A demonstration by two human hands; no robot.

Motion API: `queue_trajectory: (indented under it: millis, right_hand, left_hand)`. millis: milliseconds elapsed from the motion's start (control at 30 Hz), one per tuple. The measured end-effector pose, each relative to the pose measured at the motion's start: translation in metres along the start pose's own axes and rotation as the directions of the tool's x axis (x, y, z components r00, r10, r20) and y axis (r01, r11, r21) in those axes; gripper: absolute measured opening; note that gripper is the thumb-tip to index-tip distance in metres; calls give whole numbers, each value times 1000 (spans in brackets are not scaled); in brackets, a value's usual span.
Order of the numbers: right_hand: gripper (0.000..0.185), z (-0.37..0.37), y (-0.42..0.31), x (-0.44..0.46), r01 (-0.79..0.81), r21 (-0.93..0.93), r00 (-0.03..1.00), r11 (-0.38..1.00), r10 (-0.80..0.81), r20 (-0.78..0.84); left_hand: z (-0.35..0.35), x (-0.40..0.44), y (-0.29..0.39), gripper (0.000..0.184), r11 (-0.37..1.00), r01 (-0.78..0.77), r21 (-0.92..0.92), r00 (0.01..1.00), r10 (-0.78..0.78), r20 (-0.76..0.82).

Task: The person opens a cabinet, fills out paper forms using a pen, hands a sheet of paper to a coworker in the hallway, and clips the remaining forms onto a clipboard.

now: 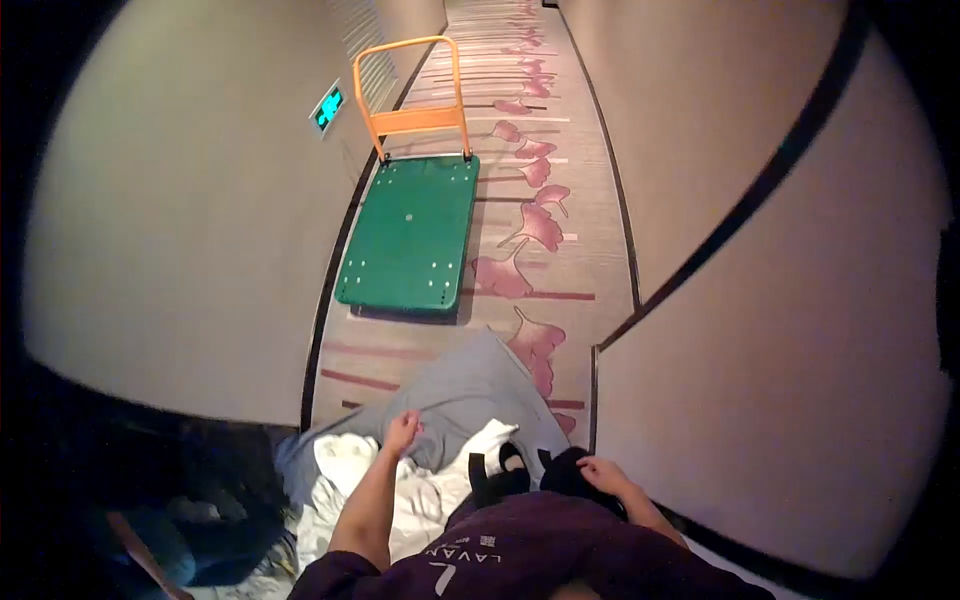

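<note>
My left hand (403,433) is closed, hovering above or touching a large grey cloth (455,385) spread on the carpet by my feet. Whether a fold of it is pinched in the fingers is hidden. Crumpled white linen (415,510) lies partly on the grey cloth, below my left forearm. Close to my dark-trousered right leg (568,475), my right hand (600,472) hangs with loosely bent fingers and nothing visible in it.
Ahead on the left stands a green platform trolley (409,235) with an upright orange handle (415,120). The patterned carpet (540,310) runs down a narrow corridor between the left wall (190,220) and right wall (680,130). A lit green sign (328,108) is low on the left wall.
</note>
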State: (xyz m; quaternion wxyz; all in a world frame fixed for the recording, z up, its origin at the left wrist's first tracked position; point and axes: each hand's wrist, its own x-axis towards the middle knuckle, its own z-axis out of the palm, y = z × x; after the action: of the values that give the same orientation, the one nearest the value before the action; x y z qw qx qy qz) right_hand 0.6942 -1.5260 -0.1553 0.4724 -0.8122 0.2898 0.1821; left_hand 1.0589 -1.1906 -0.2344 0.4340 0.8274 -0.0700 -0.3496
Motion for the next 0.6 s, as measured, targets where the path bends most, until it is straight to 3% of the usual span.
queue_trajectory:
  millis: [33,133,200,267,300,333,367,400,433,467,600]
  right_hand:
    - [33,-14,-7,24,-3,326,998,945,26,-66]
    - [30,-69,-29,91,30,505,978,863,78,-191]
    - [29,-115,-33,132,25,-29,973,999,-31,-228]
    - [29,-169,-36,194,-42,-108,993,993,30,-111]
    - [28,-196,-36,223,-68,-152,997,986,61,-49]
    - [28,-223,-37,258,-55,-126,991,991,38,-129]
    - [28,-246,-38,295,-37,-99,978,994,15,-208]
    - [27,-273,-44,334,-13,-72,957,997,-9,-291]
    - [27,-304,-56,366,28,-228,924,973,-112,-367]
    - [26,-343,-83,399,-60,-353,964,934,-37,-263]
    - [28,-470,-181,513,191,-287,931,939,-265,-251]
  left_hand:
    - [-7,45,31,35,997,-78,0,996,78,-44]
    - [-18,167,100,34,993,-27,115,1000,29,-10]
    - [-9,224,152,34,980,-61,189,997,50,64]
    - [5,277,196,35,965,-125,230,989,103,104]
    - [15,298,214,37,967,-201,158,975,183,124]
    - [17,312,238,41,945,-285,159,945,249,212]
    - [16,315,272,45,932,-244,267,955,183,233]
    - [20,325,283,47,969,-162,189,974,126,190]
    - [17,345,274,42,985,-96,143,970,61,235]
    - [20,354,279,39,981,102,163,971,-134,200]
    - [14,402,271,34,969,199,149,926,-235,295]
